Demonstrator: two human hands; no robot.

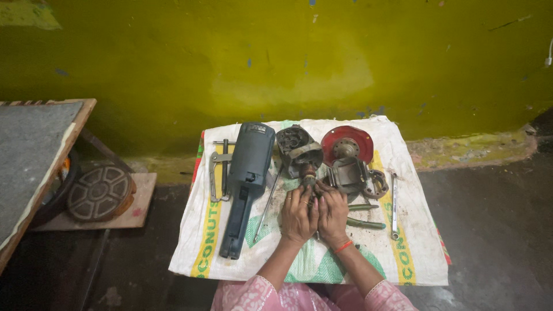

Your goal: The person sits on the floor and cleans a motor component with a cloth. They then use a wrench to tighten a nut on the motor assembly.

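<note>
sack (403, 253), white woven with green and yellow print, lies spread flat on the dark floor against a yellow-green wall (276, 63) and bears all the parts. on it, from left: a metal puller (218, 173); a dark blue-grey tool body (246, 184) lying lengthwise, handle toward the person; a thin rod (266, 206) just beside it; a motor unit (299, 152) with its shaft end pointing to the hands; a red disc (347, 144) with a grey gear housing (351, 175) touching its near edge; pliers (363, 223) with green grips; a spanner (394, 207) near the right edge.

left hand (298, 216) and right hand (332, 216) sit side by side at mid-sack, backs up, pressed together, fingers curled round a small part at the near end of the motor unit. what exactly is pinched cannot be told; the fingers hide it. right wrist wears a red band. forearms come up from the lower edge in pink sleeves.

off the sack, left: a board-topped bench (34, 144) and a round ribbed disc (99, 193) on a plank.
</note>
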